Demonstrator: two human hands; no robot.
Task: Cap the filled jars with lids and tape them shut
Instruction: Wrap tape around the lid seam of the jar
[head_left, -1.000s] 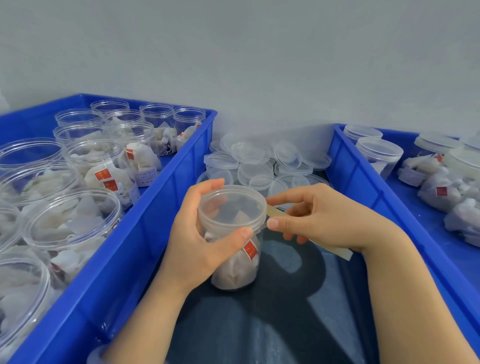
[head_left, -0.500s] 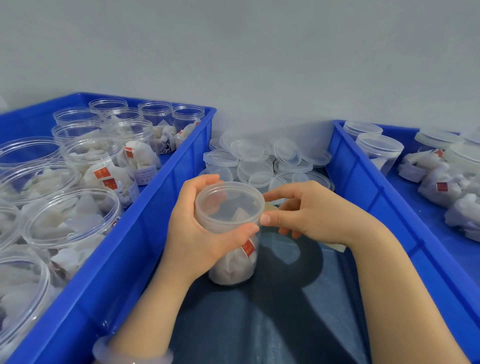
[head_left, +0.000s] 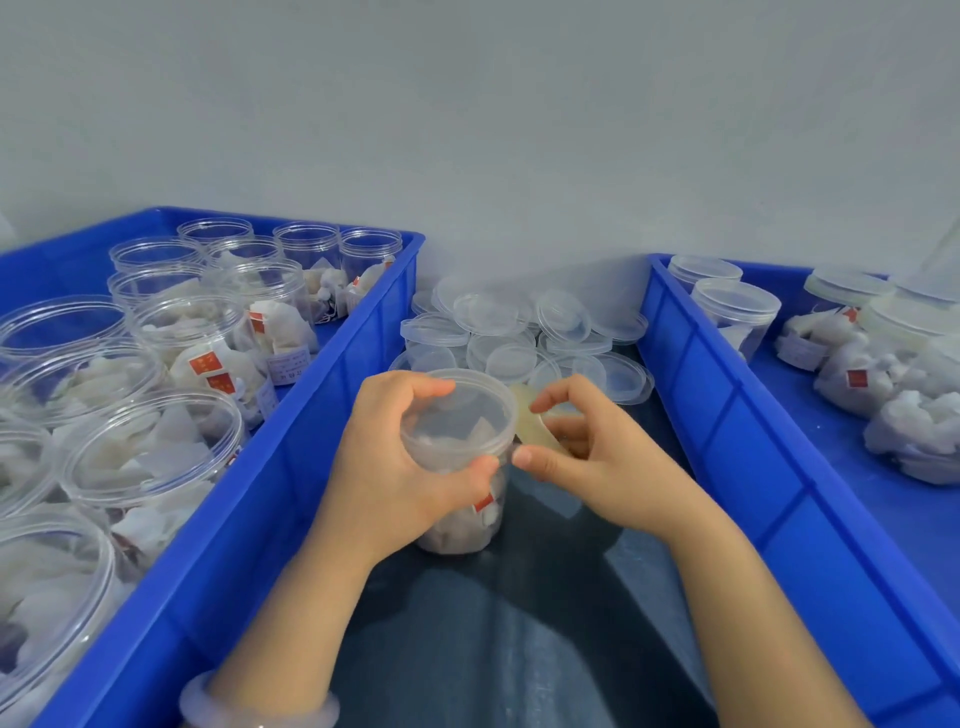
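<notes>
While the left hand is gripping the jar from its nine o'clock side, with fingers curling over the far rim of the clear lid and the thumb pressing on the near rim, the right hand is holding a pale tape strip at the jar's three o'clock, its thumb and curled fingers closing round the strip just beside the lid's edge. Whether the strip is touching the lid cannot be told. The jar is standing upright on the dark surface between two bins and is showing white sachets and a red tag through its wall. At twelve o'clock from the jar a pile of loose lids is lying against the wall. At nine o'clock the left blue bin is holding the open filled jars, standing close together. At three o'clock the right blue bin is holding capped jars, some standing upright and others lying on their sides. A pale bracelet is sitting on the left wrist at seven o'clock in the view.
</notes>
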